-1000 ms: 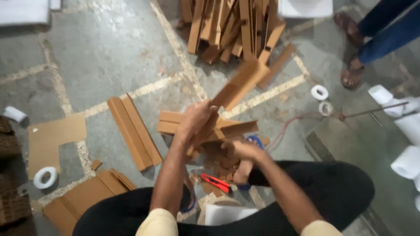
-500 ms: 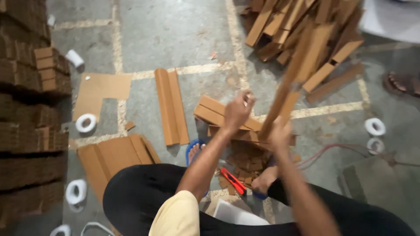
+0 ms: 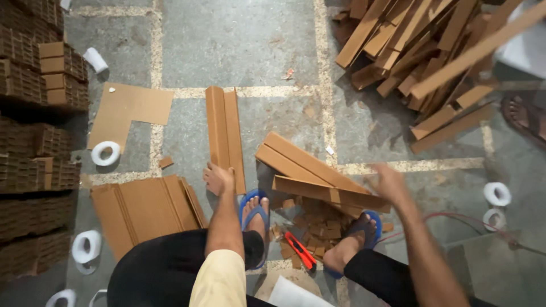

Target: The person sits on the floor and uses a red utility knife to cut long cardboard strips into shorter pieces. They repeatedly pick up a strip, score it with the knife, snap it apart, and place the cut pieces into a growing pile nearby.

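Grey stone flooring spreads beneath us, littered with cardboard. Our left hand point(image 3: 219, 178) closes its fingers on the near end of a folded cardboard strip point(image 3: 224, 133) lying flat ahead of it. Our right hand point(image 3: 389, 182) is blurred, fingers apart, empty, just above stacked strips point(image 3: 310, 167); a red cutter point(image 3: 300, 250) lies below it.

The left hand point(image 3: 219, 179) grips the folded cardboard strip point(image 3: 224, 136) — the right hand point(image 3: 391, 183), blurred, seems empty above stacked strips point(image 3: 310, 170).
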